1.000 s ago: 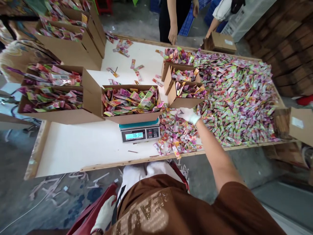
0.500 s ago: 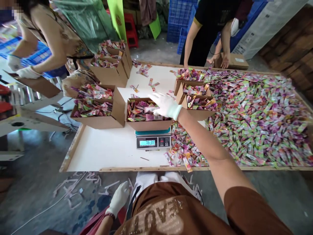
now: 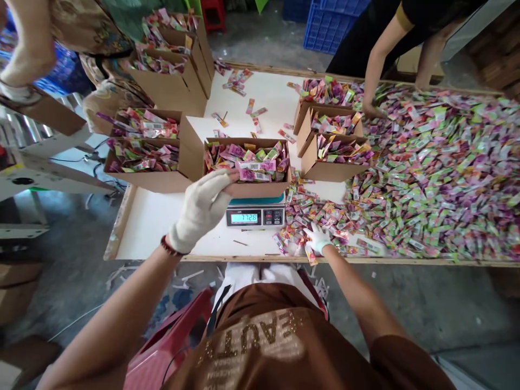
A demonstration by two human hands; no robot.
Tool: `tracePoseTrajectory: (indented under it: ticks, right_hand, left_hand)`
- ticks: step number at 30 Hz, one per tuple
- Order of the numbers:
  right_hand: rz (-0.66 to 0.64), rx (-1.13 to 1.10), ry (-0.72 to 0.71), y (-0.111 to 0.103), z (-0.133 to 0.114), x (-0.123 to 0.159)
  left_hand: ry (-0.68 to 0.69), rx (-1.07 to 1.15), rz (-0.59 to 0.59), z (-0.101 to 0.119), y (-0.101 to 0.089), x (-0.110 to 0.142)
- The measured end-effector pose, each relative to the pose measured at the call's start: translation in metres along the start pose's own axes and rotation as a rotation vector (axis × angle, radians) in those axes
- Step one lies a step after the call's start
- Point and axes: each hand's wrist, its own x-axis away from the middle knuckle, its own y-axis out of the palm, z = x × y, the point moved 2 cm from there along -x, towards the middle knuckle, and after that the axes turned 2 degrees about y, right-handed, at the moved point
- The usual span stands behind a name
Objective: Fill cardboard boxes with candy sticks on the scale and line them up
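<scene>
My left hand [image 3: 203,210], in a white glove with bare fingertips, is at the near left corner of an open cardboard box [image 3: 258,189]. Its fingers stretch out towards the pink packets [image 3: 255,170] lying on top, and I see nothing held. Beneath the box is a digital scale [image 3: 255,216], its lit display showing digits. My right hand [image 3: 318,238], also gloved, rests with spread fingers on the loose packets [image 3: 311,208] right of the scale. Whether a packet lies under its palm is hidden.
Filled boxes stand at the left [image 3: 142,181] and right [image 3: 335,170]. A large heap of packets [image 3: 430,179] covers the table's right side. Across the table, a co-worker's hand [image 3: 371,111] touches the heap. A red plastic chair [image 3: 162,346] is beside me.
My right hand has moved from above the box down to the loose packets. My left hand has risen from beside my lap to the box. The scale's number has gone up.
</scene>
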Motion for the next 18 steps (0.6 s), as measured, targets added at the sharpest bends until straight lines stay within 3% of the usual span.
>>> tracePoseTrajectory:
  ticks: [1,3,6,9,11,13,15,18]
  right_hand:
    - [-0.001,-0.006,0.010,-0.003,0.011,-0.003]
    - [0.056,-0.026,0.010,-0.029,0.034,-0.016]
    - [0.289,-0.053,0.015,-0.102,0.059,-0.038]
    - [0.602,-0.006,0.065,-0.182,0.070,-0.054]
    - [0.694,0.117,0.094,-0.223,0.070,-0.063]
    - [0.655,0.228,0.106,-0.248,0.065,-0.074]
    - [0.572,0.268,0.106,-0.261,0.057,-0.084]
    - [0.506,0.302,0.102,-0.271,0.047,-0.092]
  left_hand:
    - [0.020,-0.025,-0.043,0.003,0.008,-0.019]
    - [-0.013,-0.114,-0.192,0.002,0.032,-0.046]
    - [-0.090,-0.231,-0.392,-0.005,0.067,-0.058]
    - [-0.076,-0.257,-0.446,-0.010,0.080,-0.043]
    - [-0.088,-0.343,-0.520,-0.018,0.076,-0.022]
    - [-0.126,-0.479,-0.631,-0.030,0.063,0.004]
    - [-0.132,-0.550,-0.708,-0.047,0.042,0.033]
    - [-0.137,-0.559,-0.714,-0.080,-0.003,0.085]
